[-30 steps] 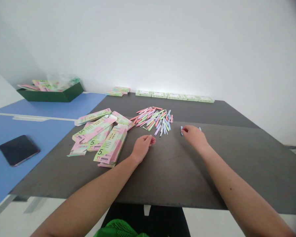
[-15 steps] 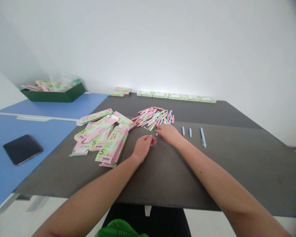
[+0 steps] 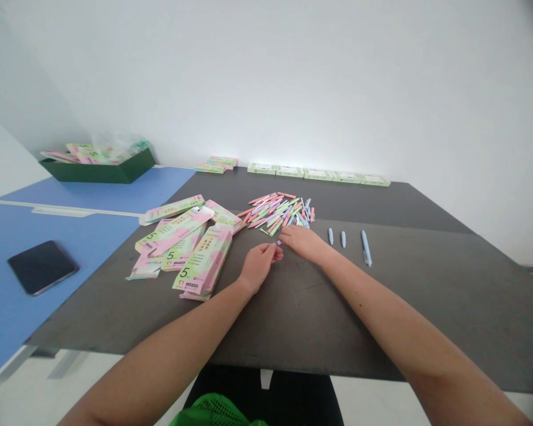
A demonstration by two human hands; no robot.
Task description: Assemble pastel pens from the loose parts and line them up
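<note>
So, right hand (image 3: pixel 299 241): on my feed it lay palm down at the near edge of the heap, fingers bent towards the left; a small purple piece (image 3: pixel 280 242) showed by the fingertips, but I could not tell whether they gripped it.
Left hand (image 3: pixel 258 261): it stood just beside the right one, thumb against the curled forefinger; whether anything sat in that pinch I could not tell from my end.
Pen heap (image 3: pixel 273 213): pink, green, purple and blue pens and parts lay crisscrossed beyond both hands, on the dark tabletop (image 3: pixel 293 319).
Blue parts: to the right of the right hand I saw two short blue barrels (image 3: pixel 343 239) and, further right, a longer blue pen (image 3: pixel 366 247), all apart from one another.
Pink-green cartons (image 3: pixel 202 260): they overlapped in a loose pile left of the left hand, several marked with a 5.
Far edge: a row of pale green boxes (image 3: pixel 318 174) ran along the wall, with a small carton stack (image 3: pixel 216 165) to its left.
Blue surface (image 3: pixel 102 228): it carried a dark phone (image 3: pixel 42 266) and, behind, a green tray (image 3: pixel 89 173) with cartons and clear plastic inside.
</note>
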